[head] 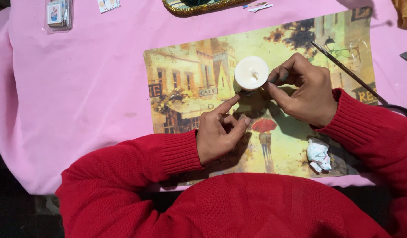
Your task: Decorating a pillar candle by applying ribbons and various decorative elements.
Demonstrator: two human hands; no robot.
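Near the middle of the frame, a white candle (pixel 251 73) stands upright on a painted street-scene placemat (pixel 186 88), which lies on a counter covered by a pink cloth (pixel 80 88). Seen from above, the candle is round with a short wick at its centre. Both arms wear red knitted sleeves (pixel 137 172). The left hand (pixel 219 128) sits just below the candle, its forefinger stretched out with the tip at the candle's lower edge and the other fingers curled in, holding nothing. The right hand (pixel 302 88) is right of the candle, fingers bent, their tips pinched against the candle's right side. A crumpled white tissue (pixel 318 154) lies on the placemat at lower right. A thin dark stick (pixel 344 70) slants across the placemat's upper right. Small clear packets (pixel 59 14) sit at upper left, and a gold-rimmed dish (pixel 199 8) shows at the top edge.
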